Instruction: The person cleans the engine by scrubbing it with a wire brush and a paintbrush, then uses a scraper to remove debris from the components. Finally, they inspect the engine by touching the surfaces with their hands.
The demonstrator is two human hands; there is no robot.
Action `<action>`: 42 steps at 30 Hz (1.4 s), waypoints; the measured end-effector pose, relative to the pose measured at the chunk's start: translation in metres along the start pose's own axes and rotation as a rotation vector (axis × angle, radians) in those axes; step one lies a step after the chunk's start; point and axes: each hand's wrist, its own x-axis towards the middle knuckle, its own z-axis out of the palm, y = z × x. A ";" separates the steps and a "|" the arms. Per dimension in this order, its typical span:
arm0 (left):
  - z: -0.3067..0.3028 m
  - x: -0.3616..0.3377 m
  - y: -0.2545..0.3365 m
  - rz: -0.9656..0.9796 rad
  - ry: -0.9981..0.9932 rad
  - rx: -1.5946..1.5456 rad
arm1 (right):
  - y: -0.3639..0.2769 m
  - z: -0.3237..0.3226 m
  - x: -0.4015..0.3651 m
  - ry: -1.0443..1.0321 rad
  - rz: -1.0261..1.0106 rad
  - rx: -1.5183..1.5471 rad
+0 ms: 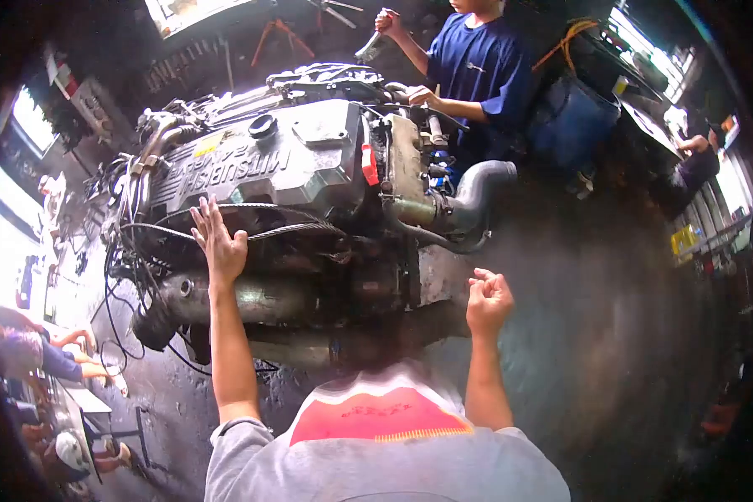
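Observation:
My left hand (220, 248) is open, its fingers stretched over a braided wire cable (289, 227) along the near side of a large engine (351, 272). Its fingertips overlap the lower edge of the grey valve cover (309, 163), which carries raised MITSUBISHI lettering and a black round cap (263, 126). To the right of the engine, my right hand (489, 303) is raised with its fingers curled closed. Whatever those fingers may hold is hidden. A curved grey pipe (481, 186) lies beyond that hand, at the engine's right end.
Across the engine stands a person in a dark blue shirt (477, 63), one hand raised with a metal tool (368, 47), the other on the engine. A blue barrel (573, 121) is behind them. More people (58, 360) are at the left. Black cables (113, 326) trail down the engine's left side.

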 end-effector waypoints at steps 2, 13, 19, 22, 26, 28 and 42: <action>0.001 -0.009 0.000 0.024 0.060 0.026 | 0.009 -0.006 0.004 -0.051 -0.005 -0.043; 0.025 -0.032 0.000 -0.140 0.386 -0.059 | 0.044 -0.038 0.019 -0.173 0.153 -0.035; 0.024 0.007 0.032 -0.399 0.427 -0.085 | 0.065 -0.045 0.019 -0.198 0.198 -0.046; 0.009 0.005 0.049 -0.442 0.431 -0.111 | 0.064 -0.039 0.023 -0.273 0.190 -0.068; -0.005 -0.022 -0.016 -0.443 0.518 0.078 | 0.051 -0.030 0.028 -0.274 0.192 0.160; -0.015 -0.046 -0.052 -0.703 0.402 0.261 | 0.046 -0.029 0.028 -0.295 0.192 0.109; 0.005 -0.056 -0.070 -1.118 0.345 0.241 | -0.107 0.136 0.108 -0.800 -0.789 -0.125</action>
